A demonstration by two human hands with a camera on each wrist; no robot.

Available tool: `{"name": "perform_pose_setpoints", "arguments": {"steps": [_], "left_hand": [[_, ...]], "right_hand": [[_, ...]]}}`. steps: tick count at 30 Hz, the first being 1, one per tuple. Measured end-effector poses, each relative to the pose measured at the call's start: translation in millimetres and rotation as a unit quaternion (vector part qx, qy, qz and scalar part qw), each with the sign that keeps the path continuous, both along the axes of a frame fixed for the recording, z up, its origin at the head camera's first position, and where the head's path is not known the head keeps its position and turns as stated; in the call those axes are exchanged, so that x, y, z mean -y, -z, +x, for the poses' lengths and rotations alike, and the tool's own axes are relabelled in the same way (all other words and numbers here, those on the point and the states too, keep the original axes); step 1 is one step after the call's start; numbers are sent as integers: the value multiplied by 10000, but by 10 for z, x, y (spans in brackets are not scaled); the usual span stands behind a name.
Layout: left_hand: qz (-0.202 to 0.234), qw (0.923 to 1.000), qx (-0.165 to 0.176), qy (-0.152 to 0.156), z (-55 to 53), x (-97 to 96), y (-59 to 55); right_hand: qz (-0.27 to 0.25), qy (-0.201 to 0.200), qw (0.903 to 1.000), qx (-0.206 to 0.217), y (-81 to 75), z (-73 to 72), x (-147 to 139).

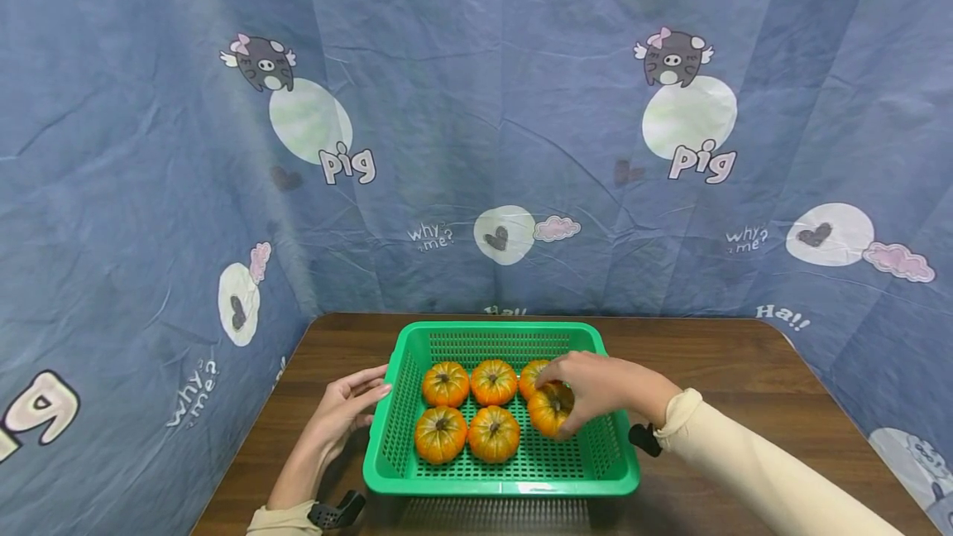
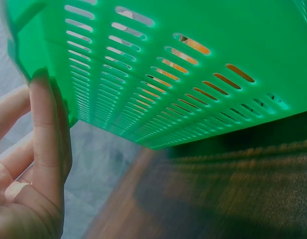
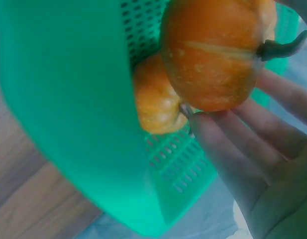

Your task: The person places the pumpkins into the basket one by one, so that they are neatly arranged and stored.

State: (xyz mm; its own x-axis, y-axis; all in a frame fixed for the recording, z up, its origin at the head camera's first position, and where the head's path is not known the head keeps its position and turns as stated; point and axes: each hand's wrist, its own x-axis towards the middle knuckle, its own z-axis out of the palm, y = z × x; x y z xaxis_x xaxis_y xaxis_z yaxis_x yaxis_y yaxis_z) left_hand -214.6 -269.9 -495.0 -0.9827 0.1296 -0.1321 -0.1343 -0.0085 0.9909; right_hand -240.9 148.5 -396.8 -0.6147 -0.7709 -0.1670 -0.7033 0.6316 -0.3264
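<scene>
A green plastic basket [image 1: 502, 488] holds several small orange pumpkins. My right hand [image 1: 599, 387] reaches over the basket's right side and grips one pumpkin [image 1: 548, 413] between thumb and fingers. In the right wrist view this pumpkin [image 3: 213, 55], with its curved stem, is close to the camera, and another pumpkin [image 3: 155, 97] lies behind it. At the left rim, my left hand [image 1: 344, 410] touches the basket with fairly straight fingers. The left wrist view shows the fingers [image 2: 45, 134] against the basket's outer edge [image 2: 36, 45].
Two pumpkins stand at the front left, one [image 1: 440, 435] beside another [image 1: 494, 434]. Behind them is a back row, its right one [image 1: 531, 376] partly hidden by my right hand. The basket stands on a brown wooden table [image 1: 715, 404]. A blue printed curtain [image 1: 447, 106] surrounds the table.
</scene>
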Motion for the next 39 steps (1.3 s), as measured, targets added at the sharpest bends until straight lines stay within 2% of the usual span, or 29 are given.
{"name": "perform_pose_setpoints", "arguments": {"steps": [7,14,21,33,39], "left_hand": [[-9,10000,-33,23,-5,2,11],[-48,10000,-31,-5,-14,5,16],[-89,10000,-26,-18,-20,8,27],[-91,10000,0,-4,-18,3,20],[-75,10000,-36,25,-21,-5,18]], "right_hand": [[555,-19,9984,79,95,-20,161],[1140,156,9933,62,83,18,304],[1590,-184,9866,-307,131,14,425],[2118,-175,9749,-657,237,60,529],[2047,-171,9763,-686,253,56,500]]}}
